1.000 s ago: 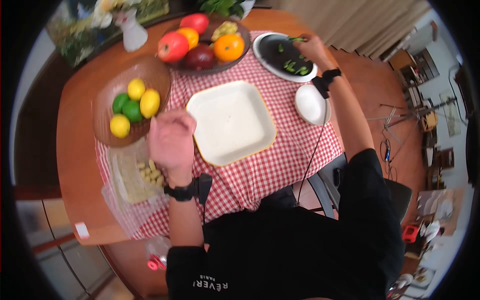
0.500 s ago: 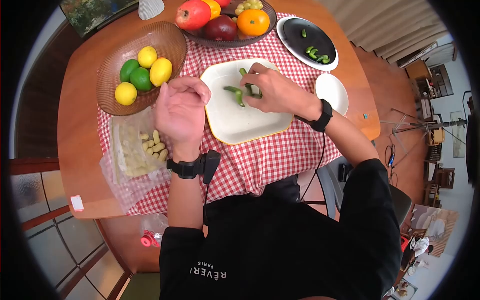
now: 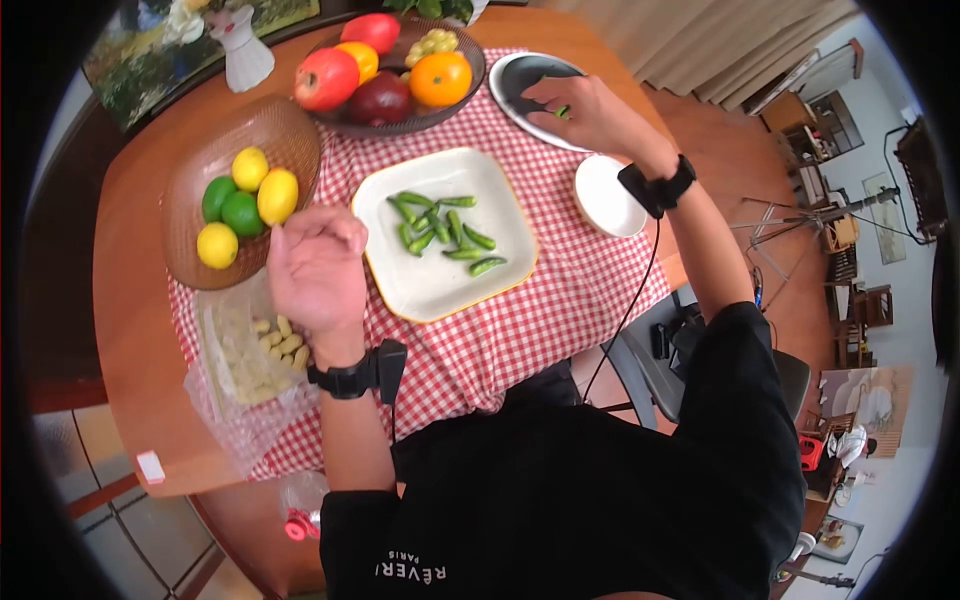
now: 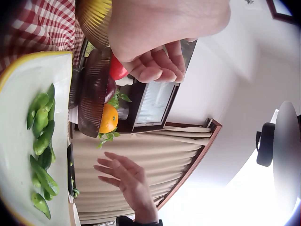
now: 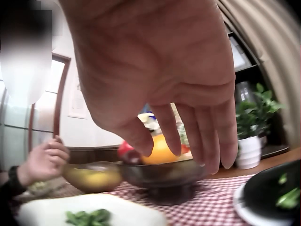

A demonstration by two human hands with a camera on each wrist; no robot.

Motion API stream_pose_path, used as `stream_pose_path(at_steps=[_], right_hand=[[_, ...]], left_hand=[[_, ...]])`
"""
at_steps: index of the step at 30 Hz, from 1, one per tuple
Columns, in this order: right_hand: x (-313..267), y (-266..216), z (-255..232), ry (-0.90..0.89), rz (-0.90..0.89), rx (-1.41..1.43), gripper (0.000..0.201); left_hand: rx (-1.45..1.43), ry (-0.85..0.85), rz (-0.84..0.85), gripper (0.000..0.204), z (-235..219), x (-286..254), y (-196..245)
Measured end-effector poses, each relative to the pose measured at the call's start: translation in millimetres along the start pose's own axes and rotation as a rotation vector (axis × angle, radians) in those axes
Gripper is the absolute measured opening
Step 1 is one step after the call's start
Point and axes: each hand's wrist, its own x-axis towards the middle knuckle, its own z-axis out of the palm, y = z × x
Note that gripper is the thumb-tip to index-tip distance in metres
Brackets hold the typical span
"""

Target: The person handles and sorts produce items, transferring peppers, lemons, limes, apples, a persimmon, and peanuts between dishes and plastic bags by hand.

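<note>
My right hand (image 3: 600, 118) hovers over the black plate with a white rim (image 3: 512, 78) at the back right. Its fingers hang relaxed and apart, with nothing between them in the right wrist view. Small green chili peppers (image 5: 289, 199) lie on that plate, partly hidden by the hand in the head view. Several more green chili peppers (image 3: 480, 267) lie scattered in the white square dish with a yellow rim (image 3: 440, 295). Left of this dish, my left hand (image 3: 318, 268) is held palm up, fingers loosely bent and holding nothing.
A brown glass bowl (image 3: 185, 225) of lemons and limes stands at left, above a plastic bag of peanuts (image 3: 235, 350). Behind the dish is a dark fruit bowl (image 3: 420, 118). A small white bowl (image 3: 610, 198) sits right of the dish, on the checked cloth (image 3: 420, 365).
Chili peppers now lie in the square dish, bare one second ago. My right hand went from the plate to the dish, let peppers go and returned over the plate. The left hand stays beside the dish.
</note>
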Motion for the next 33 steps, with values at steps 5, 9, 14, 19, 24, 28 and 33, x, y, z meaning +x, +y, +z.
stream_pose_path(at_steps=[5, 9, 14, 19, 24, 28, 33], right_hand=[[-8, 104, -21, -0.236, 0.288, -0.235, 0.059], [-17, 134, -3, -0.424, 0.427, -0.304, 0.076], [-7, 138, 10, -0.489, 0.382, -0.295, 0.080], [0, 137, 8, -0.455, 0.469, -0.050, 0.083], [3, 119, 4, -0.437, 0.409, -0.127, 0.082], [12, 124, 13, -0.371, 0.309, -0.076, 0.082], [15, 120, 27, -0.351, 0.299, -0.163, 0.081]], left_hand=[[-0.015, 0.044, -0.017, 0.057, 3, -1, 1], [0.002, 0.047, -0.024, 0.058, 5, -3, 0], [0.018, 0.081, -0.020, 0.057, 2, -1, 2], [0.019, 0.078, -0.003, 0.057, 9, 0, 2], [0.024, 0.092, -0.003, 0.058, 8, 0, 2], [0.020, 0.086, 0.006, 0.057, 8, 0, 3], [0.015, 0.071, -0.001, 0.057, 6, -1, 2]])
